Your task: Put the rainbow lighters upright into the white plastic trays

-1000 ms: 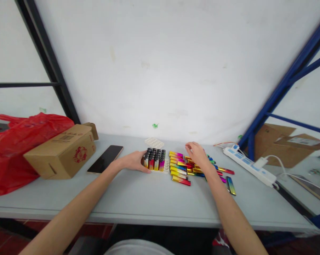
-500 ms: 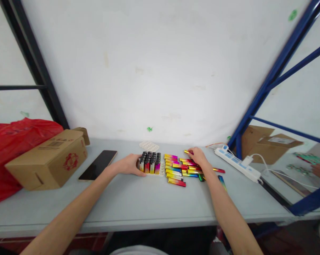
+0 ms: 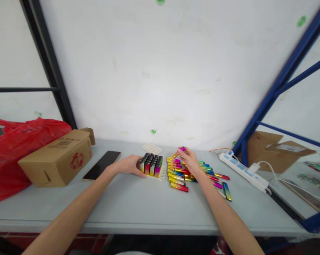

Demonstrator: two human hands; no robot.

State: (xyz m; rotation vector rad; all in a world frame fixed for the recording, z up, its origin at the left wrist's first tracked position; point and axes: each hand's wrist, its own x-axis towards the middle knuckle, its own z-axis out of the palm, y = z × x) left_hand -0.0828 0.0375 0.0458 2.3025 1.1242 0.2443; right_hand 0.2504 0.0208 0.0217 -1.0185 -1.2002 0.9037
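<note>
Several lighters with black tops (image 3: pixel 151 165) stand upright in rows in a white tray (image 3: pixel 162 173), whose right-hand holes are bare. My left hand (image 3: pixel 130 165) wraps round the left side of these rows, thumb in front. Over the back of a pile of shiny coloured lighters (image 3: pixel 177 175), my right hand (image 3: pixel 188 157) pinches one yellow and purple lighter (image 3: pixel 179 152), tilted and raised above the pile. A second white tray with round holes (image 3: pixel 152 148) lies behind the filled one.
On the left are a black phone (image 3: pixel 102 165), a cardboard box (image 3: pixel 56 156) and a red plastic bag (image 3: pixel 29 136). A white power strip (image 3: pixel 243 171) with cables lies at the right, beside a blue metal frame (image 3: pixel 258 109).
My right hand has moved left and up from the back of the pile with the lighter in its fingers. My left hand stays at the standing lighters. The view has shifted slightly.
</note>
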